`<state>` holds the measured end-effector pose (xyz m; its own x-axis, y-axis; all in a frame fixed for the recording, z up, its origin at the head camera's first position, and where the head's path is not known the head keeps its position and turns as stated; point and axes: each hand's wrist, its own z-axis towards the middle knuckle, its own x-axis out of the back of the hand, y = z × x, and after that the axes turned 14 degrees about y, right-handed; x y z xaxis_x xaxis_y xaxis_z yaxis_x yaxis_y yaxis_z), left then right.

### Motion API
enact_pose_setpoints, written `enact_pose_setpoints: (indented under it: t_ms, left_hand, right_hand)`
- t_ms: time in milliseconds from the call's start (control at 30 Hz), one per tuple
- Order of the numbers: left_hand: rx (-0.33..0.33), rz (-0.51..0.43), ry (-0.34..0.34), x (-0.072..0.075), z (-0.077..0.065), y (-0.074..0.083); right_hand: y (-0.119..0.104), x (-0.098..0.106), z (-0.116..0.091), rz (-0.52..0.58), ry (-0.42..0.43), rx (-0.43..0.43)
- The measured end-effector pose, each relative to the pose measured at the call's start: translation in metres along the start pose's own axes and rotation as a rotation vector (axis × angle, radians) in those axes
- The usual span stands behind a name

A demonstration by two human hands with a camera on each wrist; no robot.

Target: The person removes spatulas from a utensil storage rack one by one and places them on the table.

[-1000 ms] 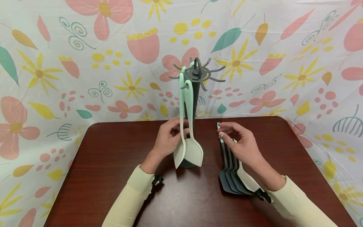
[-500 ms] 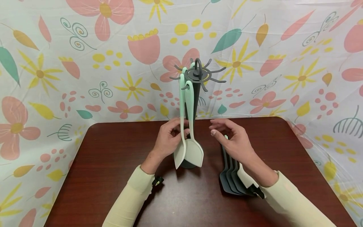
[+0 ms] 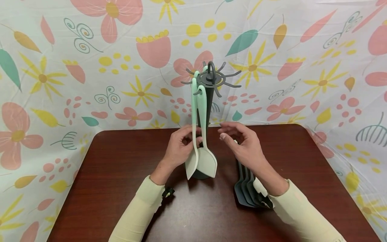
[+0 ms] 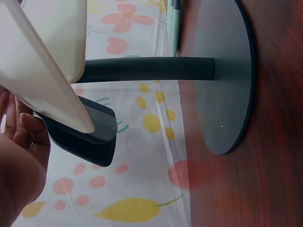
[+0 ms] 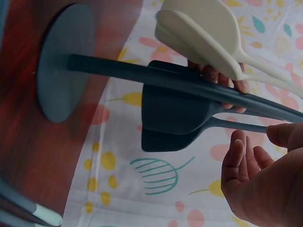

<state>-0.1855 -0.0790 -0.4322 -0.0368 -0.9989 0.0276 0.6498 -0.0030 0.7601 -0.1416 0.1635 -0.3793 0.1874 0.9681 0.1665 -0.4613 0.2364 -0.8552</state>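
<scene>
A dark grey utensil stand (image 3: 209, 107) with a ring of hooks stands upright on its round base (image 4: 225, 80). Two cream spatulas (image 3: 206, 162) with mint handles hang at its near left. Dark turners (image 5: 177, 111) hang behind them, seen in both wrist views. My left hand (image 3: 180, 145) curls its fingers and thumb at the stand's post, holding it low down; the spatulas partly cover the contact. My right hand (image 3: 246, 144) hovers right of the post, fingers loosely bent, thumb apart, nothing held.
Several dark turners (image 3: 245, 193) and a cream utensil (image 3: 259, 186) lie together on the brown table (image 3: 127, 201), partly under my right forearm. A flowered cloth (image 3: 121, 67) hangs behind the table's far edge.
My right hand has moved left and slightly away from me, off the handle ends of the lying turners toward the stand. My left hand and the hanging utensils stay put.
</scene>
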Motion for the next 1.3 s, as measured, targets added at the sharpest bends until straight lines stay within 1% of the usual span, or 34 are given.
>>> enact_pose_setpoints:
  t_ms: [233,400,567,800,1067,1300]
  left_hand:
    - [-0.002,-0.007,-0.005,0.0,0.0,-0.001]
    - [-0.003,-0.013,-0.008,0.0,0.0,0.0]
    - [-0.007,-0.016,0.003,0.0,0.0,-0.001]
    - [-0.006,-0.016,0.004,0.0,-0.001,-0.001]
    - [0.008,-0.025,-0.002,0.0,-0.001,-0.001]
    - [0.014,-0.01,0.007,0.0,-0.002,0.0]
  right_hand:
    - [-0.005,-0.007,0.0,0.033,0.015,0.003]
    - [-0.008,-0.01,-0.001,0.024,0.029,-0.012]
    - [-0.015,-0.014,-0.002,0.031,0.047,-0.018]
    - [-0.02,-0.023,-0.003,0.011,0.074,0.006]
    - [-0.023,-0.034,-0.002,0.057,0.049,0.02]
    - [-0.024,-0.041,0.0,0.036,0.061,0.014]
